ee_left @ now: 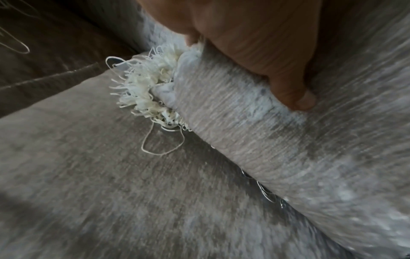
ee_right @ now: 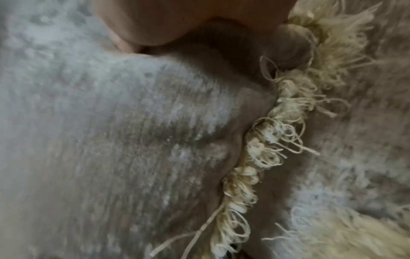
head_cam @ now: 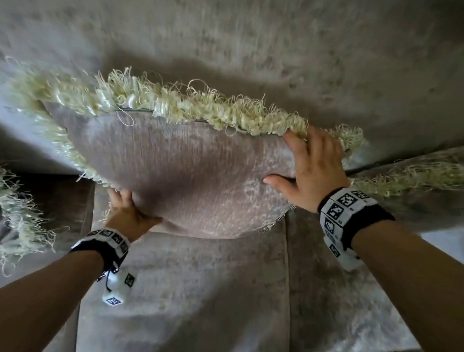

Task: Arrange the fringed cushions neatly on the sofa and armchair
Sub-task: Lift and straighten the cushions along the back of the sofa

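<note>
A grey-beige velvet cushion [head_cam: 189, 169] with a cream fringe [head_cam: 175, 102] stands on edge against the sofa back [head_cam: 230, 36], above the seat [head_cam: 184, 292]. My left hand [head_cam: 127, 206] pinches its lower left corner, thumb on the front face and fingers behind. My right hand [head_cam: 313, 163] grips the upper right corner, fingers curled over the fringe and thumb spread on the face. In the left wrist view the thumb [ee_left: 288, 78] presses into the cushion [ee_left: 288, 166] beside its fringed corner [ee_left: 146, 91]. In the right wrist view the thumb [ee_right: 137, 26] rests on the cushion [ee_right: 111, 140].
A second fringed cushion [head_cam: 11, 210] lies at the left edge by the dark armrest [head_cam: 62, 196]. A third fringed cushion [head_cam: 420, 179] lies to the right, close behind my right wrist. The seat cushions stretch toward me below the held cushion.
</note>
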{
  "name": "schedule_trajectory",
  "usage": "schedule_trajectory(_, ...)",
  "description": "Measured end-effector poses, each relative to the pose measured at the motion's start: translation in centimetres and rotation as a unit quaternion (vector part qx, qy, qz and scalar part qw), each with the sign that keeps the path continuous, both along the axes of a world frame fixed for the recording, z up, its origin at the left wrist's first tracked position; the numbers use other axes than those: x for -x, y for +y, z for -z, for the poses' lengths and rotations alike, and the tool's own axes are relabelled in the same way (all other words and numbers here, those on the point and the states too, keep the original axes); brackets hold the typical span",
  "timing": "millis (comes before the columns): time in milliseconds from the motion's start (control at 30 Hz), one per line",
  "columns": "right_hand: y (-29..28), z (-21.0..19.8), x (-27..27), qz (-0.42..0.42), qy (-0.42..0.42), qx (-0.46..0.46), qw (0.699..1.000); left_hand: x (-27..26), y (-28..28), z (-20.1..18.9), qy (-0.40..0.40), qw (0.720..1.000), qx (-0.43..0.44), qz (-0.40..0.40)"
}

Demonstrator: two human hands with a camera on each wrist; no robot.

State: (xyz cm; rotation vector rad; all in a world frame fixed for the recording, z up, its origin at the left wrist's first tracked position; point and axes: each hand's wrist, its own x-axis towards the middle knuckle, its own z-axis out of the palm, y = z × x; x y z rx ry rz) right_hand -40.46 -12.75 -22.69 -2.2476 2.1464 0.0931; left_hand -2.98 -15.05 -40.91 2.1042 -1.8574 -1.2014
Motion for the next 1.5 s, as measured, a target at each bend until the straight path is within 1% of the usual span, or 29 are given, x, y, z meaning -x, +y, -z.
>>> schedule_trajectory(100,-0.1,0.0,-0.6,0.007,-0.009,0.024,1.000,-0.4,-0.1,-0.1,0.050,0.997,0.065,-0.002)
schedule_trajectory(200,0.4,-0.5,-1.0,0.005,-0.009,0.043,0.999,-0.8,0.4,-1.6,0.068,0.992,0.105,0.026)
schedule_trajectory(300,0.9,-1.0,-1.2,-0.003,0.003,0.068,0.998,-1.5,1.2,-3.0,0.062,0.991,0.110,0.053)
schedule_trajectory(400,1.9,-1.8,-1.5,0.017,-0.010,0.073,0.997,-2.2,2.5,-5.0,0.043,0.984,0.140,0.103)
schedule_trajectory(533,3.6,-3.8,-1.0,0.055,-0.044,0.077,0.994,-2.8,3.4,-10.1,0.006,0.966,0.204,0.161)
schedule_trajectory(667,5.0,-5.8,-0.2,0.078,-0.084,0.106,0.988,-3.7,2.0,-17.0,-0.034,0.944,0.262,0.195)
schedule_trajectory(767,5.9,-5.9,-0.1,0.093,-0.122,0.119,0.981,-4.3,1.1,-21.2,-0.079,0.932,0.268,0.232)
schedule_trajectory(833,6.3,-5.0,-0.1,0.104,-0.144,0.128,0.976,-4.4,0.4,-22.8,-0.113,0.915,0.286,0.262)
schedule_trajectory(933,6.7,-2.8,-0.4,0.121,-0.167,0.119,0.971,-4.5,-0.6,-22.7,-0.164,0.899,0.279,0.293)
schedule_trajectory(1067,7.4,0.7,-0.2,0.163,-0.180,0.052,0.969,-4.3,-1.5,-19.7,-0.198,0.894,0.266,0.300)
schedule_trajectory(1167,7.7,2.8,0.8,0.198,-0.189,0.013,0.962,-3.3,-2.7,-18.4,-0.222,0.885,0.278,0.301)
schedule_trajectory(1300,7.3,3.8,1.0,0.209,-0.157,0.009,0.965,-2.9,-3.8,-18.3,-0.263,0.869,0.305,0.288)
schedule_trajectory(1367,7.5,3.7,0.6,0.213,-0.149,0.033,0.965,-3.0,-4.0,-18.3,-0.278,0.862,0.313,0.285)
schedule_trajectory(1433,7.6,3.2,0.1,0.179,-0.147,0.076,0.970,-3.1,-3.8,-18.8,-0.284,0.860,0.316,0.281)
schedule_trajectory(1500,7.2,2.2,-0.1,0.104,-0.139,0.092,0.980,-3.2,-3.5,-19.4,-0.263,0.867,0.321,0.277)
